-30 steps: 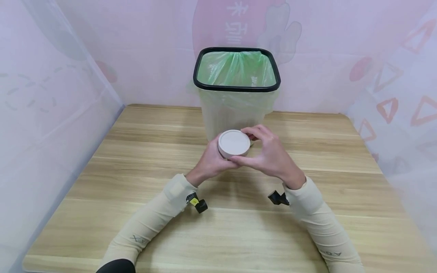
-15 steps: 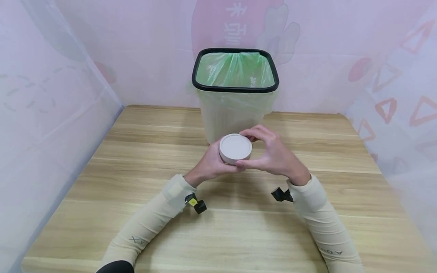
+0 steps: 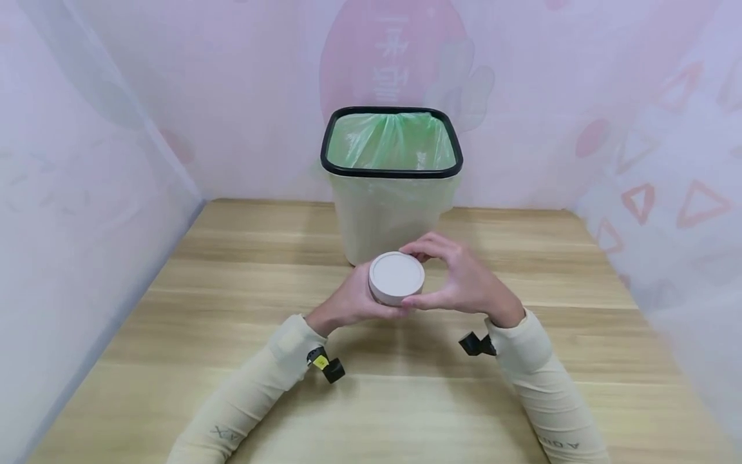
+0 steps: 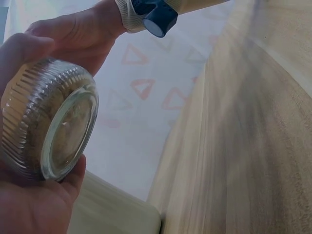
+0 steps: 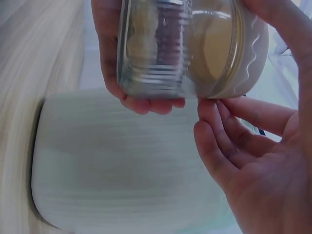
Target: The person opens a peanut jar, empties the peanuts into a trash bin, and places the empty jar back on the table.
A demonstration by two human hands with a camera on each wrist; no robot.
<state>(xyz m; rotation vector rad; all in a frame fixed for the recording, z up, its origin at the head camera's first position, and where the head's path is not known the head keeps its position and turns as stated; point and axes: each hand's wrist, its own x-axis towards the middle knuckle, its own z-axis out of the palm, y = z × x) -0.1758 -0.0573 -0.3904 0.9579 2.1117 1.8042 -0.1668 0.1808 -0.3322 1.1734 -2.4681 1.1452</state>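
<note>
A ribbed clear glass jar (image 4: 70,124) with an off-white lid (image 3: 397,275) is held up over the table, in front of the bin. My left hand (image 3: 352,299) grips the glass body from the left side. Fingers and thumb of my right hand (image 3: 472,283) curl round the lid's edge from the right. In the left wrist view the jar's round base faces the camera. The right wrist view shows the jar on its side, with the scalloped edge of the lid and yellowish shapes behind the glass.
A pale bin (image 3: 388,216) with a black rim (image 3: 391,173) and a green plastic liner (image 3: 385,142) stands at the back of the wooden table (image 3: 261,277). Printed fabric walls (image 3: 249,116) enclose the table on the far side and both flanks.
The head view has tilted, so bin, table and hands sit lower in the frame. My right hand has moved slightly at the lid's edge; both hands still hold the jar.
</note>
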